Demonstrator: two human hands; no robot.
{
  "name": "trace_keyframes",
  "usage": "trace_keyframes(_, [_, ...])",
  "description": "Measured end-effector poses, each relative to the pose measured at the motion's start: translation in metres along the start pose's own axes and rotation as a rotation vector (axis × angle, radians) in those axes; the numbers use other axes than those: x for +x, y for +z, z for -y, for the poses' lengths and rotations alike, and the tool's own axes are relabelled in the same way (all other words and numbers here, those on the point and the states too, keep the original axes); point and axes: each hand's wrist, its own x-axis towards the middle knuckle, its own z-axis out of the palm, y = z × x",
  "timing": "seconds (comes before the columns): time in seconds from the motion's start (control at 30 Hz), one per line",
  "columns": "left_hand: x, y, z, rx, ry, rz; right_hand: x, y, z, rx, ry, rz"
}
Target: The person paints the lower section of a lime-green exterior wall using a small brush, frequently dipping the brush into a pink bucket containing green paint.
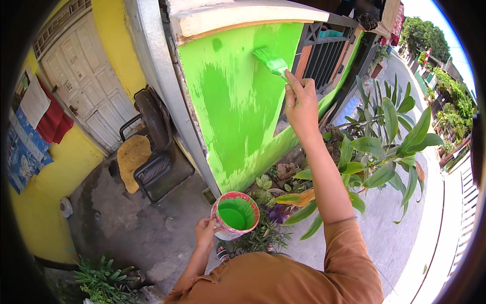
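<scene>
My right hand [302, 100] grips the handle of a flat paintbrush [274, 62]. The brush is coated in green paint, and its bristles lie against the upper part of a green wall [235, 95]. Darker green patches and streaks show over a lighter green on this wall. At the lower middle, my left hand [206, 229] holds the rim of a paint bucket [255, 208]. Green paint [233, 217] is inside it, and its red and white side is smeared. The bucket hangs just below the wall's bottom corner.
Leafy plants [379, 148] stand right of my right arm, with more low plants [265, 231] beside the bucket. A worn chair [152, 148] stands left, before a white door [83, 76]. A metal post [167, 76] edges the wall; a dark metal gate [326, 53] is beyond.
</scene>
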Motion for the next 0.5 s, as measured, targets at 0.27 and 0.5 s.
trace_keyframes(0.27, [-0.002,0.009,-0.01,-0.005,0.027,0.013,0.001,0.033,0.017,0.04,0.015,0.027])
trace_keyframes(0.5, [0.002,0.001,-0.005,-0.061,0.036,0.024,-0.106,0.039,-0.023,-0.165,0.057,0.384])
